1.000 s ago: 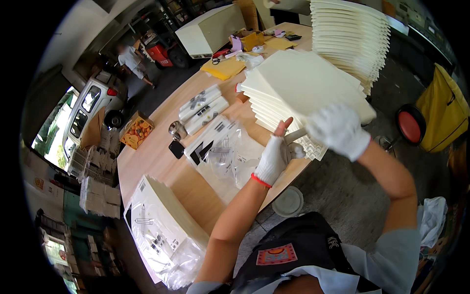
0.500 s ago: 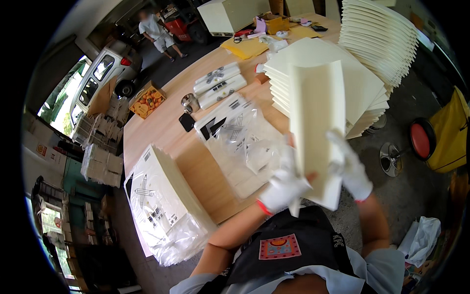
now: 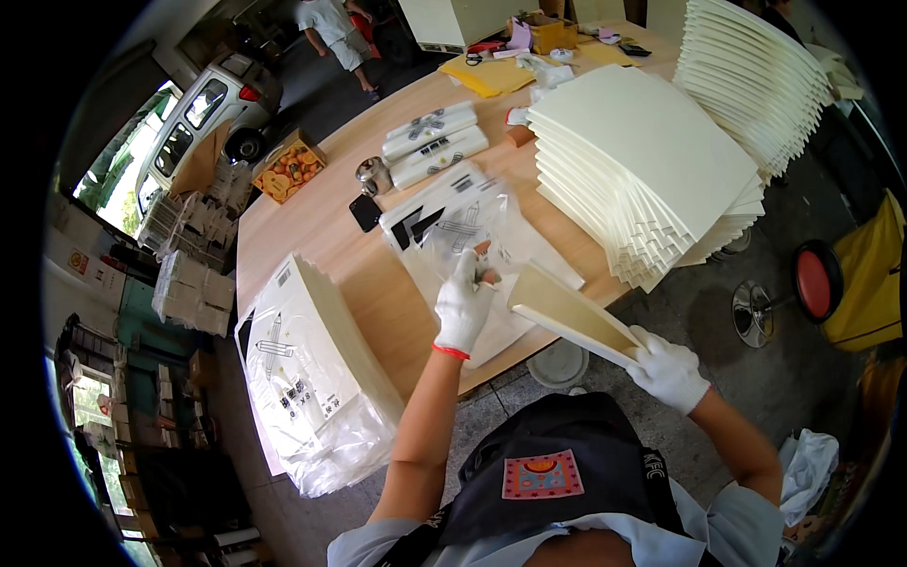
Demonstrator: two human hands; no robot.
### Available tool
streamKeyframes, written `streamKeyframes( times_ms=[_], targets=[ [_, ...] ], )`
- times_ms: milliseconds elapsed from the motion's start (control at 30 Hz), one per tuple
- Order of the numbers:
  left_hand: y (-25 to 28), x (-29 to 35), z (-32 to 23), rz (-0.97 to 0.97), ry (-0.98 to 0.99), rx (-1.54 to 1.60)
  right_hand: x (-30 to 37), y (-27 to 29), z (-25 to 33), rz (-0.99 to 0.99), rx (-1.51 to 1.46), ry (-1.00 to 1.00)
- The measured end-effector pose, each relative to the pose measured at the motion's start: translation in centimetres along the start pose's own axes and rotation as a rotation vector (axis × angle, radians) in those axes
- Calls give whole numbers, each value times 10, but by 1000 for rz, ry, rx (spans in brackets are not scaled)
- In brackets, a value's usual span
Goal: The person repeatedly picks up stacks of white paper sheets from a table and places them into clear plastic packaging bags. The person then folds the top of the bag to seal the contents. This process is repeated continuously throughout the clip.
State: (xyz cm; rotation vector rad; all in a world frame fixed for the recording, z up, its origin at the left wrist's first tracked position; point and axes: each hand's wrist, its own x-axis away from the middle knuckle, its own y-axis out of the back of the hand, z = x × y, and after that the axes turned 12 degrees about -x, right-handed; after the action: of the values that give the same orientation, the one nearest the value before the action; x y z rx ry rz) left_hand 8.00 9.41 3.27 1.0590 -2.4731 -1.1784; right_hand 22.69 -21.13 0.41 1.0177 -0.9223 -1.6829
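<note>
My right hand (image 3: 669, 369), in a white glove, is closed on the near end of a cream-coloured sheet (image 3: 576, 317), which is bent lengthwise into a trough. The sheet's far end is at the near part of a clear printed plastic bag (image 3: 515, 213) lying on the table. My left hand (image 3: 464, 307), also gloved with bare fingertips showing, has thumb and finger closed on the bag's loose film. Glare on the film partly hides the grip. To the right stands a fanned stack of cream sheets (image 3: 652, 151).
A bagged stack of sheets (image 3: 302, 369) rests at the table's left edge. Beyond the bag are rolled plastic bags (image 3: 439, 156), a phone (image 3: 365, 214), a metal pot (image 3: 373, 176) and a box of oranges (image 3: 289, 172). Right of the table stands a red stool (image 3: 817, 276). A person (image 3: 338, 38) is in the background.
The bent sheet has swung from upright over the stack down to the left, toward the bag. My left hand has left the sheet and moved to the bag. The background person has moved right.
</note>
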Motion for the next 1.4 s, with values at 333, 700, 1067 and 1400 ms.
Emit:
streamKeyframes(
  times_ms=[333, 700, 1067, 1400],
  targets=[
    [-4, 73, -3, 209, -275, 254, -64, -39, -40, 311, -1035, -427],
    [-48, 53, -70, 66, -474, 101, -123, -132, 12, -165, -666, -138],
    [-69, 101, 26, -236, -441, -349, -139, -112, 1, -77, -50, -268],
    [-38, 196, 94, -311, 174, -325, -65, -68, 30, 352, -108, -272]
  ],
)
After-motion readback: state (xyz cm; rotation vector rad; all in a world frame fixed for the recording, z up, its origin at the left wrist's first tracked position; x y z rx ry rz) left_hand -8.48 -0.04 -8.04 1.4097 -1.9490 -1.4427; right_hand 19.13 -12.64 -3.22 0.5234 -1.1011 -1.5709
